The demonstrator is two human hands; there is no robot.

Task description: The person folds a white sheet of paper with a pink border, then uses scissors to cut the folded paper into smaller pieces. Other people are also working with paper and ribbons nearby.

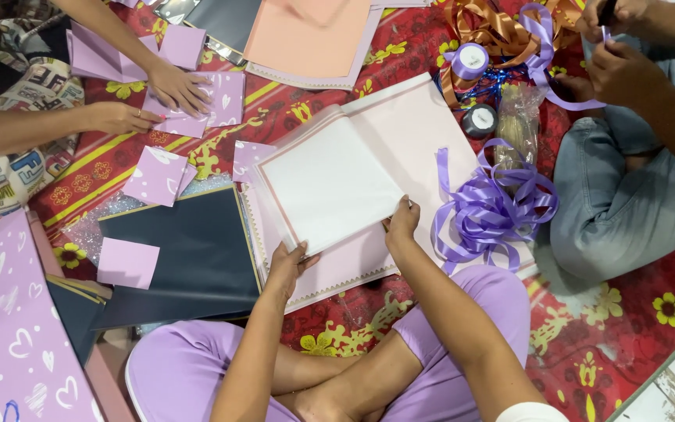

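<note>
Left hand (287, 266) and right hand (401, 223) pinch the white sheet's (330, 184) near edge

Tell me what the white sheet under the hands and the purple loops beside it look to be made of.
White sheet: seemingly thin matte wrapping paper, flat with a crisp pink edge, gripped by the left hand and right hand. Purple ribbon: probably glossy plastic or satin ribbon, since its springy loops show highlights.

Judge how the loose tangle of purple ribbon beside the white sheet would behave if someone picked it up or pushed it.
The purple ribbon lies in slack loops, so it would probably flop and trail when lifted. It looks thin and glossy, likely light and slippery. Pushed, it would probably bunch up on the pink paper rather than roll.
</note>
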